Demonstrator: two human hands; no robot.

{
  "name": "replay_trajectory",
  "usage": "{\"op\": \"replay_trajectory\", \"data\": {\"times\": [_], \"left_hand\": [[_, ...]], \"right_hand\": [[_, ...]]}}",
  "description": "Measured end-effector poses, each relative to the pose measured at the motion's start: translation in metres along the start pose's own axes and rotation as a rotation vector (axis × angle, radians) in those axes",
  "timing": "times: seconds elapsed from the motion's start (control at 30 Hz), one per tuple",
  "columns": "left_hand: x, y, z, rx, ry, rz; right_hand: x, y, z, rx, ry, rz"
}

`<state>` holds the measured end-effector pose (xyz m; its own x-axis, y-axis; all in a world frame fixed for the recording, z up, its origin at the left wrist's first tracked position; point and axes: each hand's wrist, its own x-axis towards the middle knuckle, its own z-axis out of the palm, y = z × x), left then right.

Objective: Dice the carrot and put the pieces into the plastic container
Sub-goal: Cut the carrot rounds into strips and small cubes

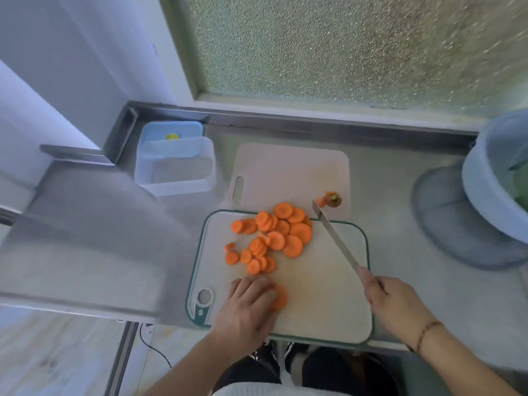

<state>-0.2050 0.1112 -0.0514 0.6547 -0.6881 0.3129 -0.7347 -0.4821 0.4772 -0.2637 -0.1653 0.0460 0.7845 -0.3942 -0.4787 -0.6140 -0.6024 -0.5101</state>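
Several round carrot slices (271,238) lie in a loose heap on the upper left of the green-rimmed cutting board (328,295). My left hand (251,301) lies over a few carrot slices (279,298) near the board's front left, fingers curled on them. My right hand (391,301) grips the handle of a knife (334,238); the blade points up and left, its tip near the carrot top end (333,200). The clear plastic container (174,172) stands empty at the back left.
A second pale cutting board (291,172) lies behind the first one, with the carrot end on it. A blue lid (171,132) stands behind the container. At the right a blue bowl (497,178) sits on a grey colander. A steel ledge runs along the frosted window.
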Motion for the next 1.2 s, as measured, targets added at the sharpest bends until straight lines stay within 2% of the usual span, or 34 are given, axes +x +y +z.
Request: {"op": "replay_trajectory", "data": {"times": [0.13,0.3,0.47,0.87,1.03,1.2], "left_hand": [[-0.006,-0.002,-0.007,0.043,0.054,-0.001],[-0.021,-0.015,-0.008,0.185,-0.036,-0.116],[-0.015,-0.022,-0.004,0.176,-0.036,-0.052],[-0.016,-0.020,0.003,0.183,0.047,-0.025],[-0.015,-0.018,0.003,0.127,0.080,0.004],[-0.006,-0.009,0.008,-0.010,0.090,0.091]], "right_hand": [[0.010,-0.022,0.022,0.015,0.041,0.012],[0.012,-0.039,0.036,-0.040,0.043,-0.003],[0.006,-0.043,0.047,-0.048,0.025,0.035],[0.002,-0.064,0.068,-0.051,-0.055,0.017],[0.000,-0.063,0.061,-0.024,-0.046,-0.011],[-0.022,-0.032,0.036,0.021,-0.069,-0.019]]}}
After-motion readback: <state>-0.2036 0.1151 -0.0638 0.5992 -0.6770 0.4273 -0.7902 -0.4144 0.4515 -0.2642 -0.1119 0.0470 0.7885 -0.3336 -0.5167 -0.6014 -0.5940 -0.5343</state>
